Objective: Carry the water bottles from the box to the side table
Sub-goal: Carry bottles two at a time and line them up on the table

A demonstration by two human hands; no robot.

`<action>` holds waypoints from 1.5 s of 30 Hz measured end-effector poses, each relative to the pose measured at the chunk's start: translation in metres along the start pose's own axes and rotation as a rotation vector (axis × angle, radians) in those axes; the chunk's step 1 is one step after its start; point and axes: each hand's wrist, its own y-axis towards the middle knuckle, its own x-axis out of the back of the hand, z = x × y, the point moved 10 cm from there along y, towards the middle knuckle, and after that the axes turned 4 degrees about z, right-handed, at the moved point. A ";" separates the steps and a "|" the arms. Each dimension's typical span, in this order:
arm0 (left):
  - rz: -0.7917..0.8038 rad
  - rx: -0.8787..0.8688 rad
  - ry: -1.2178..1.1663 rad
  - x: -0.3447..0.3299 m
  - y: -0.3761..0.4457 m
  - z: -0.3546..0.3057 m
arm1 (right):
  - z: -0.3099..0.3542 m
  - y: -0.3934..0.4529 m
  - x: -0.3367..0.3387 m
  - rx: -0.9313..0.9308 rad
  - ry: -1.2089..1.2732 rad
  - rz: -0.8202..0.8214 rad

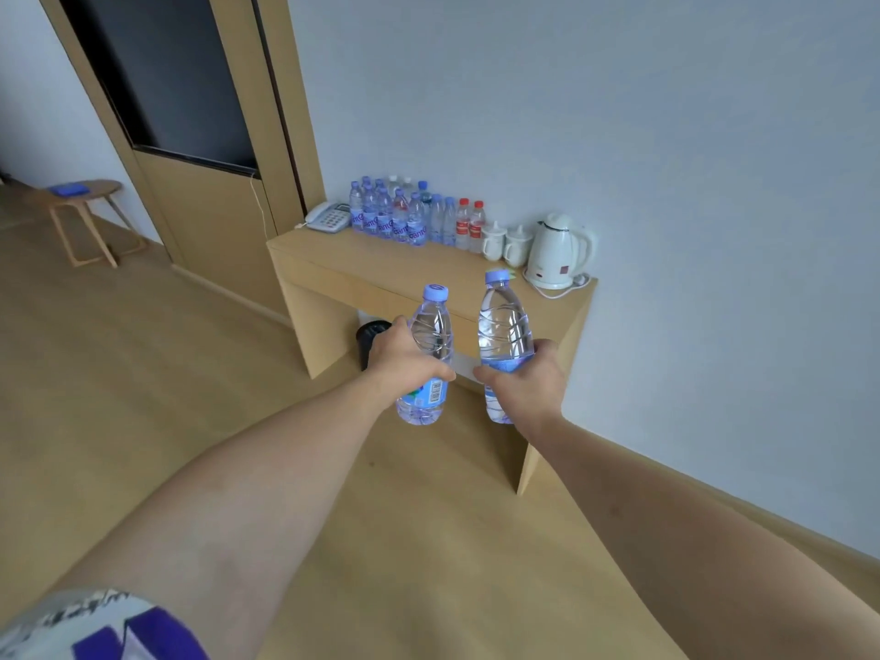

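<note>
The hands [469,369] hide both bottles' middles; the rear bottles' [397,185] labels are too small to read.

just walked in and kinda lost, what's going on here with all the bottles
A person is carrying two water bottles toward the side table by the wall. The left hand grips one bottle and the right hand grips the other bottle, both upright and in the air, short of the table. A cluster of bottles already stands at the table's back, between a phone on one side and two mugs and a kettle on the other. The box is out of view.
</note>
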 end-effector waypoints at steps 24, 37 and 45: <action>-0.025 0.099 0.107 0.013 0.468 0.002 | 0.011 0.445 -0.203 0.038 -0.101 0.149; 0.111 0.089 0.174 -0.010 0.681 0.037 | -0.029 0.607 -0.287 -0.120 -0.102 0.039; 0.301 0.016 0.218 -0.025 0.808 0.043 | -0.036 0.681 -0.331 -0.226 -0.099 -0.099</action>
